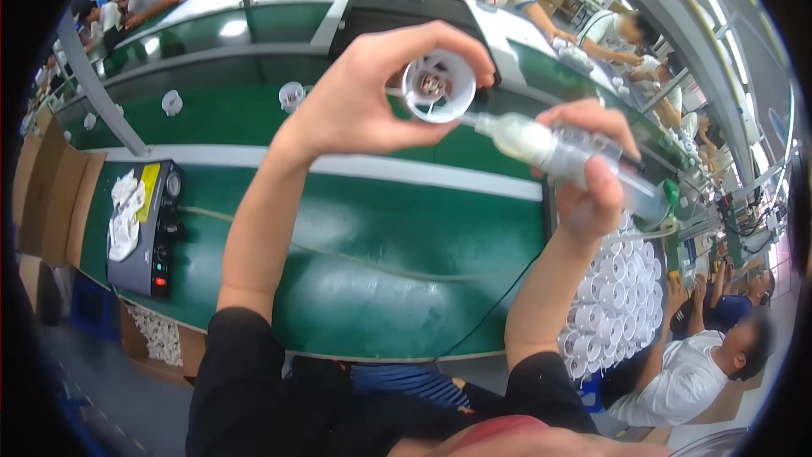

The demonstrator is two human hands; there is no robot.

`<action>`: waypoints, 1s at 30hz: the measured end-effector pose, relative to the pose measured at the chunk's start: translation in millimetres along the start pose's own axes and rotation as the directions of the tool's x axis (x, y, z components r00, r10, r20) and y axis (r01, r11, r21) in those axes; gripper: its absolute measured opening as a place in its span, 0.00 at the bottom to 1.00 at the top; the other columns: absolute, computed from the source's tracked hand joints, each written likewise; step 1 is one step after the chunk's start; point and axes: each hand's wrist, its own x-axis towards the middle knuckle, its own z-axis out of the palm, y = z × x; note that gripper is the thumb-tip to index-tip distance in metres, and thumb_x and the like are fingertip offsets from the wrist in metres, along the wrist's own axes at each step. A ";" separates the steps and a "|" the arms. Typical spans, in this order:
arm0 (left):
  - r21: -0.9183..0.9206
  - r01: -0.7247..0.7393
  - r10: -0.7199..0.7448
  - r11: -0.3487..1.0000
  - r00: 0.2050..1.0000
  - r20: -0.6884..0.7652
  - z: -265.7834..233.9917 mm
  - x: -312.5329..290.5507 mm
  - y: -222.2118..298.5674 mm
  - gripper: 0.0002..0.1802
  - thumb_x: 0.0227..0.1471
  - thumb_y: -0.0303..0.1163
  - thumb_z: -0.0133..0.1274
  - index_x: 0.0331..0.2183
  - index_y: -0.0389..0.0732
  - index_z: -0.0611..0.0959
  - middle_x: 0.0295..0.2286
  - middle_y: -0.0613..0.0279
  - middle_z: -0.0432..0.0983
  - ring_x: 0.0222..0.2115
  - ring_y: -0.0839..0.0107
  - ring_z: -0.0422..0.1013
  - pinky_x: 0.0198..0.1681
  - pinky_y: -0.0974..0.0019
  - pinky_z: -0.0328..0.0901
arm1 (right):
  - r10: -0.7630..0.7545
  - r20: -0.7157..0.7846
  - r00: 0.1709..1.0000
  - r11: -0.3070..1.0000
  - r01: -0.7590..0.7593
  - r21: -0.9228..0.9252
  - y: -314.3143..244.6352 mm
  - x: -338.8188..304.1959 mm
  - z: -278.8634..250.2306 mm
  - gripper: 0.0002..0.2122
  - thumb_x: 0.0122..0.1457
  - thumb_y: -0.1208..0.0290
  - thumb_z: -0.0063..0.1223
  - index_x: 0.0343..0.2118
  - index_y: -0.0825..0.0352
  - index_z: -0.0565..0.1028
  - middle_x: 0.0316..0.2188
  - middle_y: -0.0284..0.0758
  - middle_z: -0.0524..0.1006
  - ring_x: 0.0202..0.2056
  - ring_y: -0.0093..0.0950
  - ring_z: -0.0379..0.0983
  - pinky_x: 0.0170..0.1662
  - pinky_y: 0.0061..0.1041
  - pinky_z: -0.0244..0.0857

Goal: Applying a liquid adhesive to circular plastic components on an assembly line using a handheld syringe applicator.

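My left hand (364, 97) is closed round a white round plastic housing (454, 89), held up with its open end facing me. Inside the ring sits a small hub with copper-coloured parts. My right hand (592, 165) grips a clear glue syringe (562, 156) holding whitish material. Its narrow tip points left and reaches the lower right rim of the housing; whether it touches cannot be made out. A green cap (670, 195) with a hose closes the syringe's rear end.
A black control box (144, 228) with a white cloth (127, 216) stands left on the green table (364, 305). A heap of white housings (613, 305) lies at right. More housings (292, 96) sit on the green conveyor (228, 110). Co-workers sit across and at right.
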 end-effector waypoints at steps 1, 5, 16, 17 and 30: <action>-0.007 0.000 0.001 1.000 1.000 0.016 2.3 2.4 -2.1 0.25 0.44 0.16 0.64 0.47 0.36 0.81 0.42 0.58 0.81 0.45 0.69 0.79 0.50 0.66 0.73 | 0.003 -0.006 1.000 1.000 -0.003 -0.022 -2.2 2.0 -1.7 0.24 0.56 0.59 0.57 0.46 0.78 0.77 0.39 0.50 0.81 0.27 0.28 0.77 0.28 0.22 0.71; 0.009 -0.006 0.005 1.000 0.996 0.087 0.8 1.5 -9.7 0.22 0.43 0.16 0.66 0.43 0.36 0.83 0.41 0.58 0.81 0.43 0.67 0.78 0.49 0.66 0.72 | 0.028 0.001 1.000 0.999 -0.028 -0.047 6.1 5.1 -5.8 0.23 0.57 0.60 0.58 0.48 0.76 0.77 0.39 0.49 0.82 0.29 0.28 0.78 0.32 0.23 0.72; 0.027 -0.015 0.012 1.000 0.992 0.127 -1.6 -7.4 -4.5 0.23 0.41 0.15 0.66 0.44 0.35 0.84 0.42 0.57 0.81 0.44 0.63 0.78 0.50 0.64 0.72 | 0.031 -0.041 0.999 0.987 -0.037 -0.156 4.6 -1.1 0.1 0.20 0.56 0.63 0.58 0.46 0.75 0.79 0.38 0.46 0.83 0.30 0.26 0.78 0.33 0.22 0.71; 0.033 -0.023 0.018 0.999 0.991 0.132 -0.9 -7.8 -5.6 0.24 0.41 0.15 0.66 0.44 0.36 0.84 0.43 0.57 0.81 0.44 0.63 0.78 0.50 0.64 0.72 | 0.032 -0.040 0.999 0.987 -0.038 -0.157 3.9 -1.3 0.8 0.20 0.56 0.63 0.58 0.46 0.75 0.79 0.38 0.46 0.83 0.30 0.26 0.78 0.33 0.22 0.71; 0.027 -0.031 0.027 0.999 0.990 0.141 -4.5 -8.3 -9.7 0.23 0.41 0.16 0.66 0.44 0.36 0.84 0.42 0.57 0.81 0.44 0.62 0.78 0.50 0.63 0.72 | -0.010 -0.044 0.999 0.957 -0.003 -0.289 4.5 2.2 3.9 0.17 0.52 0.67 0.59 0.42 0.75 0.81 0.36 0.42 0.84 0.34 0.24 0.75 0.40 0.21 0.66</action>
